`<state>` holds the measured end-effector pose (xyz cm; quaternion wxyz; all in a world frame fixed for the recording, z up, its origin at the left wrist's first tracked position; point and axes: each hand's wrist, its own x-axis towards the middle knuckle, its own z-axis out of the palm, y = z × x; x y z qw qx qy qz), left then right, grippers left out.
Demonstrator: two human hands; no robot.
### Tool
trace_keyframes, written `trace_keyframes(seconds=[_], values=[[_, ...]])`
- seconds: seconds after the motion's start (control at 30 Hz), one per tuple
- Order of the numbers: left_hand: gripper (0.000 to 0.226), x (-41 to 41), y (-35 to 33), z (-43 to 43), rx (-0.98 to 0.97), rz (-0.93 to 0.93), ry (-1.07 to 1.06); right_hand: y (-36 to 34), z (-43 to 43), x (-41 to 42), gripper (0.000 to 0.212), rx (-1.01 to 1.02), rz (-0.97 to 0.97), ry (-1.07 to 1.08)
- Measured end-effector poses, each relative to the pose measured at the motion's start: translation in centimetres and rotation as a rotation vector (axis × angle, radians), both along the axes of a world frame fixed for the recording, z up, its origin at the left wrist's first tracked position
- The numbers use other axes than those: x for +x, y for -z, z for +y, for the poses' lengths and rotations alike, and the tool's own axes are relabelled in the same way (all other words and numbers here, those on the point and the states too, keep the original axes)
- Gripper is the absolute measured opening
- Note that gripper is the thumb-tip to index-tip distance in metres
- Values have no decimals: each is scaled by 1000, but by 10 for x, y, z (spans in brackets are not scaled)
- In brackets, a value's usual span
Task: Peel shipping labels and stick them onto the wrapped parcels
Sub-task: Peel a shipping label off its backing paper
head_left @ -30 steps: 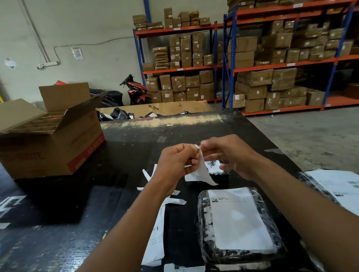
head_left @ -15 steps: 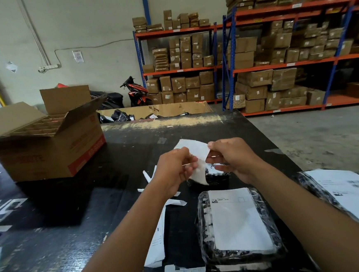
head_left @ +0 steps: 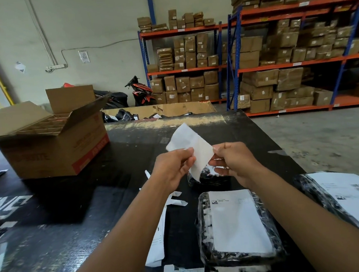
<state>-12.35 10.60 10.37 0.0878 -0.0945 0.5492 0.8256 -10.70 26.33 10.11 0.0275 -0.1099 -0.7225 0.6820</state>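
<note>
At your far left an open cardboard box (head_left: 52, 145) is sitting on the black surface (head_left: 53, 231), its flaps standing up and its divider grid showing inside. Moving right, loose white paper strips (head_left: 159, 240) are lying on the surface just beside your left forearm, some of them running under it. Your left hand (head_left: 172, 168) is hovering above the surface with its grip closed, thumb and forefinger pinching the left edge of a white label (head_left: 187, 143). The label is hanging in the air between your two hands, tilted, its upper corner pointing away from you and its lower corner dangling in front of a small wrapped parcel (head_left: 207, 176) that is lying on the surface just beyond your hands. Your right hand (head_left: 234, 163) is gripping the label's right edge, thumb and forefinger closed on it while the other fingers are curling loosely below. Nearer to you, between your forearms, a larger parcel (head_left: 237, 223) in dark wrap is lying flat with a white sheet already covering most of its top. Further right, past your right forearm, a third parcel (head_left: 351, 199) is resting on the surface, also wearing a printed white sheet and partly running out of view. Behind all this, on the right, blue and orange shelves (head_left: 297, 62) are carrying stacks of brown boxes against the wall.
</note>
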Motion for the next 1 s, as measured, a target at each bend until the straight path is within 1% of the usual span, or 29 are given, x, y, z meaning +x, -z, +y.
trace_keyframes(seconds=[0.17, 0.27, 0.47, 0.7, 0.8, 0.87, 0.93, 1.0], values=[[16, -5, 0, -7, -21, -16, -82, -7, 8, -9, 17, -19, -16, 44], [9, -7, -1, -12, -49, -32, -175, -10, 13, -16, 17, -36, -33, 65], [10, -16, -4, -25, -111, -54, -382, -16, 21, -24, 16, -31, -60, 67], [15, -22, 1, -50, -78, -83, -582, -15, 25, -39, 20, 62, -60, 19], [19, -29, 4, -64, -41, -124, -675, -14, 20, -47, 19, 69, -71, 15], [18, -35, 9, -77, -16, -149, -726, -12, 17, -55, 18, 60, -78, 25], [14, -41, 12, -89, 51, -170, -764, -10, 14, -62, 16, 46, -85, 46], [18, -48, 15, -101, 62, -170, -806, -9, 12, -67, 15, 40, -88, 72]])
